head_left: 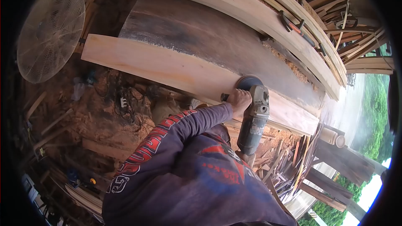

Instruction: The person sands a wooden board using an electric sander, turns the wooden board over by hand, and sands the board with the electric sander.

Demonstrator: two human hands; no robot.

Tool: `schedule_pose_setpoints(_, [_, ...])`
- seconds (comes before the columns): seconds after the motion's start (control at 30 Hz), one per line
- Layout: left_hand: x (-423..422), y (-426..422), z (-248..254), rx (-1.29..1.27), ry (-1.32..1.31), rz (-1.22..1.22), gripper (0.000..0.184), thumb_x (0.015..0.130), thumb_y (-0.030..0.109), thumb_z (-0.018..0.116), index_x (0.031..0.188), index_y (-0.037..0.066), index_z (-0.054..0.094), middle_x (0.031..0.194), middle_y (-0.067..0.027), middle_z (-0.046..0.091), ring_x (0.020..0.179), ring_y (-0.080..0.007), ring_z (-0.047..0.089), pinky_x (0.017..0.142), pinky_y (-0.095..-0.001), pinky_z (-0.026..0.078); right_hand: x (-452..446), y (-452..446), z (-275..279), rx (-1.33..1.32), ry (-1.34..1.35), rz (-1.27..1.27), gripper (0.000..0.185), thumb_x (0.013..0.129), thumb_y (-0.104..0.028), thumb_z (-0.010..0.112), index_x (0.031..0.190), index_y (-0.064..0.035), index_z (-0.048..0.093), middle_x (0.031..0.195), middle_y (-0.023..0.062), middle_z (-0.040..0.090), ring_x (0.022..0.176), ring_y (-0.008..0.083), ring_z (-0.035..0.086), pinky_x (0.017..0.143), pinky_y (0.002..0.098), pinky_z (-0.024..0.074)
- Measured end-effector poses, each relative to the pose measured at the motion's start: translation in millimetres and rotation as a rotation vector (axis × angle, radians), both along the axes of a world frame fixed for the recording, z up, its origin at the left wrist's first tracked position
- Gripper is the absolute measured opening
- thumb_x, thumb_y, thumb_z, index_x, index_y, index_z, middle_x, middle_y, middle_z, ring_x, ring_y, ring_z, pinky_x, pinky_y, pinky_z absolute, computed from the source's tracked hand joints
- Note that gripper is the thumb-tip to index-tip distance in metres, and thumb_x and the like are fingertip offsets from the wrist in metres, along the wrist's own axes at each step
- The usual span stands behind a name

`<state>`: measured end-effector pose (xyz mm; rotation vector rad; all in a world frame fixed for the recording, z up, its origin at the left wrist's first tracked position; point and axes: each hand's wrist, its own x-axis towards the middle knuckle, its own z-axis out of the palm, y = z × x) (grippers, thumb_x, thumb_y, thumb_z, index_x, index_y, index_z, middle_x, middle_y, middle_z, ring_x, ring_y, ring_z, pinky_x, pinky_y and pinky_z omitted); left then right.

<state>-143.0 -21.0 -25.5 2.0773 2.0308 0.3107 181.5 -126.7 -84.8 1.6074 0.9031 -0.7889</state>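
Grinder is lying across the right half of the pale board, which we are taking as our reference for place. We are recording its round disc over the board's far edge; we are not managing to confirm full contact, since the tool's head is covering part of it. From there the grinder's body is reaching past the board's near edge toward the person's torso.

We are observing the left hand at the board's near edge, its fingers clamped around the side handle. A purple-grey sleeve with red lettering is leading to it from the near side of the board. We are noting the right hand on that same side, at the grinder's rear end; most of it is hidden, so we are unable to tell how its fingers are set.

Along the board's far edge we are seeing a dark slab; beyond that, long light timbers are running, with a red-handled hand tool resting on them. Off the board's left end a caged fan is standing. Below its near edge, wood scraps are lying toward the right end.
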Motion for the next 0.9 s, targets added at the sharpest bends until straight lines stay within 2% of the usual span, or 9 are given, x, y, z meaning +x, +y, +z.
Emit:
schedule_pose_setpoints(0.07, [-22, -6, -3, -0.001, -0.003, 0.076, 0.013, 0.081, 0.016, 0.069, 0.087, 0.004, 0.067, 0.081, -0.0120, 0.073, 0.079, -0.0238, 0.073, 0.064, -0.0357, 0.055, -29, 0, 17, -0.039, 0.028, 0.052, 0.036, 0.074, -0.027, 0.084, 0.085, 0.0051, 0.072, 0.080, 0.0108, 0.073, 0.073, 0.0203, 0.068, 0.066, 0.0381, 0.0524])
schedule_pose_setpoints(0.1, [-36, -12, -6, -0.010, -0.018, 0.150, 0.012, 0.082, 0.015, 0.069, 0.086, 0.004, 0.067, 0.081, -0.0126, 0.073, 0.079, -0.0246, 0.073, 0.065, -0.0360, 0.056, -69, -2, 62, 0.283, 0.243, 0.011, 0.037, 0.073, -0.027, 0.084, 0.085, 0.0056, 0.072, 0.079, 0.0112, 0.073, 0.072, 0.0199, 0.067, 0.066, 0.0382, 0.0524])
schedule_pose_setpoints(0.17, [-75, -28, 1, -0.053, -0.087, 0.192, 0.010, 0.083, 0.013, 0.066, 0.088, 0.004, 0.067, 0.082, -0.0141, 0.073, 0.079, -0.0268, 0.074, 0.067, -0.0375, 0.058, -114, 2, 96, 0.591, 0.467, -0.016, 0.037, 0.072, -0.026, 0.084, 0.085, 0.0062, 0.071, 0.078, 0.0117, 0.072, 0.071, 0.0194, 0.066, 0.066, 0.0382, 0.0525])
schedule_pose_setpoints(0.27, [-132, -59, 4, -0.119, -0.138, 0.301, 0.014, 0.083, 0.012, 0.066, 0.093, 0.002, 0.064, 0.086, -0.0170, 0.072, 0.081, -0.0288, 0.074, 0.070, -0.0390, 0.059, -176, 7, 127, 0.719, 0.669, -0.051, 0.039, 0.070, -0.024, 0.083, 0.085, 0.0092, 0.071, 0.077, 0.0154, 0.072, 0.072, 0.0175, 0.066, 0.064, 0.0379, 0.0524])
schedule_pose_setpoints(0.47, [-250, -131, 17, -0.114, -0.214, 0.436, 0.018, 0.083, 0.017, 0.071, 0.091, 0.003, 0.064, 0.083, -0.0137, 0.071, 0.077, -0.0257, 0.074, 0.067, -0.0366, 0.060, -254, -6, 95, 0.679, 0.940, -0.048, 0.039, 0.070, -0.023, 0.084, 0.088, 0.0100, 0.073, 0.084, 0.0188, 0.076, 0.081, 0.0190, 0.072, 0.068, 0.0384, 0.0545])
schedule_pose_setpoints(0.6, [-337, -166, 20, -0.174, -0.319, 0.475, 0.027, 0.079, 0.021, 0.078, 0.092, 0.002, 0.063, 0.083, -0.0129, 0.070, 0.078, -0.0266, 0.074, 0.068, -0.0359, 0.061, -354, -27, 111, 0.717, 0.976, 0.001, 0.037, 0.071, -0.022, 0.084, 0.087, 0.0094, 0.073, 0.084, 0.0186, 0.076, 0.081, 0.0187, 0.072, 0.068, 0.0389, 0.0551])
schedule_pose_setpoints(0.7, [-390, -183, -2, -0.126, -0.226, 0.476, 0.033, 0.076, 0.023, 0.082, 0.092, 0.001, 0.062, 0.083, -0.0131, 0.070, 0.078, -0.0272, 0.074, 0.067, -0.0366, 0.061, -424, -43, 118, 0.653, 0.917, 0.152, 0.037, 0.073, -0.023, 0.084, 0.088, 0.0096, 0.073, 0.083, 0.0177, 0.076, 0.080, 0.0179, 0.071, 0.068, 0.0390, 0.0552])
schedule_pose_setpoints(0.83, [-470, -224, 5, -0.158, -0.336, 0.531, 0.032, 0.076, 0.022, 0.081, 0.091, 0.002, 0.061, 0.082, -0.0142, 0.071, 0.076, -0.0283, 0.074, 0.066, -0.0382, 0.061, -502, -52, 122, 0.632, 0.902, 0.113, 0.036, 0.074, -0.022, 0.083, 0.089, 0.0091, 0.074, 0.084, 0.0196, 0.076, 0.081, 0.0194, 0.073, 0.068, 0.0395, 0.0559])
schedule_pose_setpoints(0.9, [-499, -240, 1, -0.195, -0.346, 0.690, 0.031, 0.077, 0.021, 0.081, 0.091, 0.002, 0.061, 0.082, -0.0154, 0.071, 0.076, -0.0293, 0.074, 0.066, -0.0396, 0.061, -535, -48, 121, 0.612, 0.923, 0.179, 0.036, 0.074, -0.022, 0.083, 0.090, 0.0089, 0.074, 0.085, 0.0203, 0.076, 0.082, 0.0198, 0.073, 0.069, 0.0395, 0.0560])
